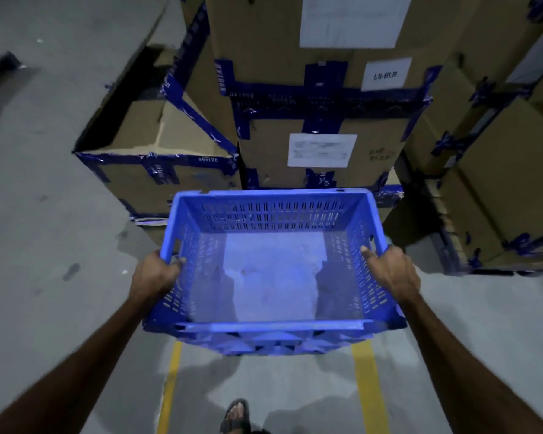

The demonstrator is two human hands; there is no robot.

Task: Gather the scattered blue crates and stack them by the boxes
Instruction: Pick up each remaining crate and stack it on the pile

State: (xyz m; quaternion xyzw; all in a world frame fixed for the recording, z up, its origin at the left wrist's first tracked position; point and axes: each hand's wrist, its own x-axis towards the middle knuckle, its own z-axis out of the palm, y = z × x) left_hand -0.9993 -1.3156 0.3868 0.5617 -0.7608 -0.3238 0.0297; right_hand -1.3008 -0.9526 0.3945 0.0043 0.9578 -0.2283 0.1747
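An empty blue slotted plastic crate (273, 325) hangs above the floor in front of me, held level. My left hand (156, 272) grips its left rim and my right hand (389, 270) grips its right rim, thumbs inside the walls. Straight ahead, just past the crate's far edge, stands a stack of brown cardboard boxes (320, 98) sealed with blue tape and bearing white labels. No other crate is in view.
An open cardboard box (151, 164) sits on the floor at the left of the stack. More taped boxes (502, 170) stand at the right. Two yellow floor lines (365, 383) run under the crate. My sandalled foot (237, 415) shows below. Grey concrete floor lies to the left.
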